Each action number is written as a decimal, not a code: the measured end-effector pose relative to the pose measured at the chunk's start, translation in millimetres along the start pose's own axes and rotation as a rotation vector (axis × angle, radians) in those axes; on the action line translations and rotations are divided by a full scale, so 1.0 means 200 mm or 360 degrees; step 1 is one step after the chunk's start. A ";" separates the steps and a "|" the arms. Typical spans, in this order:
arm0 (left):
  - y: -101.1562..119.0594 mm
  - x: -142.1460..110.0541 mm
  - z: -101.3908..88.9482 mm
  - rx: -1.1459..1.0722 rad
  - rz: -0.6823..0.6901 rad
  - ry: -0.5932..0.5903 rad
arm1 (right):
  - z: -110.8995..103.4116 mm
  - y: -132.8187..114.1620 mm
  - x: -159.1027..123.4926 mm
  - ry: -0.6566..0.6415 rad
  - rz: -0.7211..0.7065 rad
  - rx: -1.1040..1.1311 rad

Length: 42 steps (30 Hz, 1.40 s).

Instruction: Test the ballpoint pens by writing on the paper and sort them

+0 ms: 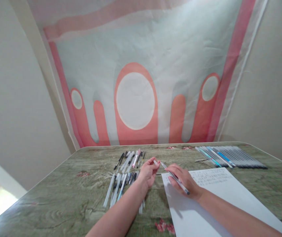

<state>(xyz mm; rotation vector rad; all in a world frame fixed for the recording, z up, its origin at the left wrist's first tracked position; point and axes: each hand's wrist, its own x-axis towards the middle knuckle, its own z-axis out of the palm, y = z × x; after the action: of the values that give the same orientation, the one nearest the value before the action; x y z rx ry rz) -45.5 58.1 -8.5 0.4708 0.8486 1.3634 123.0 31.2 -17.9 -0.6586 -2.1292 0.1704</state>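
Note:
My right hand (184, 179) is closed round a pen (179, 182) with a clear barrel and a dark end. The pen slants over the paper's upper left edge, and its tip points up and left at my left hand. My left hand (150, 171), palm partly turned up, pinches a small pale piece (155, 162) close to the tip; it is too small to tell what it is. Beneath my right hand lies a white sheet of paper (205, 204) with rows of dark handwriting across its top.
Left of my left hand, several loose pens lie in a far group (128, 161) and a nearer group (117, 189), partly behind my forearm. A neat row of pens (239, 157) lies at the back right. The wood-patterned table (64, 194) reaches a printed backdrop (136, 46).

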 end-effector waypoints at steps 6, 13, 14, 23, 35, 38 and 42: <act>-0.02 -0.02 0.02 0.0061 0.0056 -0.0077 | 0.00 0.00 0.00 0.0015 -0.0058 0.0009; -0.04 -0.05 0.03 0.0075 0.0110 -0.0142 | -0.03 -0.04 0.01 -0.0034 0.0001 0.0023; -0.03 -0.06 0.04 0.0077 0.0115 -0.0153 | -0.03 -0.05 0.01 -0.0034 0.0003 0.0023; 0.00 -0.09 0.08 -0.0033 0.0133 -0.0146 | -0.02 -0.03 0.00 -0.0024 0.0003 0.0009; -0.04 -0.08 0.04 -0.0063 0.0208 -0.0183 | -0.01 -0.02 0.00 -0.0057 -0.0010 -0.0018; -0.05 -0.10 0.05 -0.0038 0.0190 -0.0182 | -0.01 -0.01 0.00 -0.0039 0.0003 0.0000; -0.05 -0.13 0.08 -0.0065 0.0121 -0.0209 | 0.01 0.02 -0.01 -0.0001 -0.0044 -0.0005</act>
<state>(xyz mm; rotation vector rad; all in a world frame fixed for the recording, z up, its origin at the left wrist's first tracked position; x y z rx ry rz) -26.6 34.0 -0.2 0.5594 0.7004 1.4004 124.3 33.8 -20.9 -0.6305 -2.1388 0.1525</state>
